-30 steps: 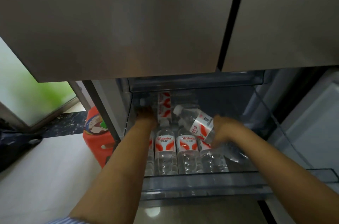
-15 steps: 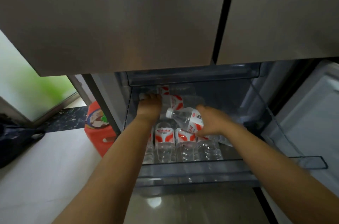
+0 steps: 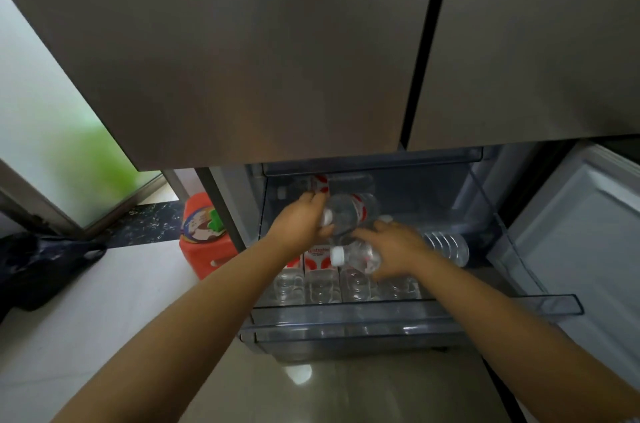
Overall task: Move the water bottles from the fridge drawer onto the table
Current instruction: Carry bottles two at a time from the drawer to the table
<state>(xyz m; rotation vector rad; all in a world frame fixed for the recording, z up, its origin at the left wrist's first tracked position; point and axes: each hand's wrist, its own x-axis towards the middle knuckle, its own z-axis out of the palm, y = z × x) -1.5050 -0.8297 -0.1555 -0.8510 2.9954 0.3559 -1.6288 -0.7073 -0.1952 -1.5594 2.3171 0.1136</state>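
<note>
Head view: reaching into open fridge drawer (image 3: 346,336) with both arms. Left hand (image 3: 304,225) gripping neck end of upper bottle (image 3: 349,214), lifted above others. Right hand (image 3: 394,249) curling around lower bottle (image 3: 356,254), lying sideways, cap pointing left. Remaining bottles (image 3: 322,280) lying in row on drawer floor beneath. Red container (image 3: 204,235) standing on floor left of fridge.

Open clear fridge drawer (image 3: 346,336), pulled out. Inside, row of lying water bottles (image 3: 320,278). Red container (image 3: 204,249) on pale floor (image 3: 104,318).
</note>
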